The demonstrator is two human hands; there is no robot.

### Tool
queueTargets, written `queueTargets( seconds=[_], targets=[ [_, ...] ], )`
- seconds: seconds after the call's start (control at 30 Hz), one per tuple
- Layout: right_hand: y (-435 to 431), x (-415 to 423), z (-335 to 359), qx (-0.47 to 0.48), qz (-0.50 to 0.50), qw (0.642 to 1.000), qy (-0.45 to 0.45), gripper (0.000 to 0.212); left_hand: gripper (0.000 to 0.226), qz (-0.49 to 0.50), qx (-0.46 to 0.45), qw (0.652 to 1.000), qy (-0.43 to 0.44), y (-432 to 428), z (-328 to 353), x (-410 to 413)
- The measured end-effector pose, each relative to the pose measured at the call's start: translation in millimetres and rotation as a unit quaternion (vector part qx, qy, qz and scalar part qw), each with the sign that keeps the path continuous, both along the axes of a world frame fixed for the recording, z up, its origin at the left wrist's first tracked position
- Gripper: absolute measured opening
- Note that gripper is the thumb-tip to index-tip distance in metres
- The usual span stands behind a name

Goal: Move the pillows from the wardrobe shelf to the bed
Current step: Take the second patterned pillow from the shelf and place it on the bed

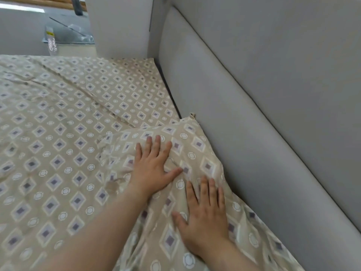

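Soft, even indoor light, faint shadows, mild overall blur, wide-angle bending at the edges.

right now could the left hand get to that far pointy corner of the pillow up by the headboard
Probably yes. The left hand lies flat and open on the pillow, and the far corner sits just beyond its fingertips beside the headboard, with nothing lying between them.

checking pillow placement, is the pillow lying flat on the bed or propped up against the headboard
Lying flat. The pillow rests on the bed beside the headboard, with the left hand and right hand spread open on it.
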State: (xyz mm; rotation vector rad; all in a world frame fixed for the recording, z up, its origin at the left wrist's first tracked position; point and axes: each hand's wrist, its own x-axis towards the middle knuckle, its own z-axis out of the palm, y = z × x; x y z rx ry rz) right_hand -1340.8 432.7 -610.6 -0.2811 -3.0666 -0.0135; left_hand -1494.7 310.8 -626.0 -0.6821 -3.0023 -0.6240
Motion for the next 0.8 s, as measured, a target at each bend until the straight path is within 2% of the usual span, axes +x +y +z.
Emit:
queueTargets(
  seconds=[0.13, 0.33, 0.6, 0.7, 0.8],
  targets=[
    [18.6, -0.7, -27.5, 0.001, -0.016, 0.998, -0.065, 0.084, 0.095, -0.036, -0.072, 0.996, -0.048, 15.6, -28.9, -25.1],
    [26.9, -8.4, -53.5, -0.014, -0.02, 0.994, -0.105, 0.086, 0.096, -0.028, -0.089, 0.994, -0.054, 22.1, -49.2, -26.3],
    [21.0, 2.7, -22.6, -0.029, -0.003, 0.994, -0.103, 0.086, 0.096, -0.041, -0.087, 0.994, -0.06, -9.0, -0.3, -6.1],
    [11.6, 12.4, 7.7, -0.048, 0.027, 0.994, -0.091, 0.082, 0.099, -0.011, -0.055, 0.997, -0.057, -33.3, 28.1, 8.4],
    [-5.3, 29.0, 43.7, -0.057, 0.042, 0.994, -0.079, 0.072, 0.1, 0.029, -0.002, 0.994, -0.103, -58.4, 66.0, 32.2]
  ],
)
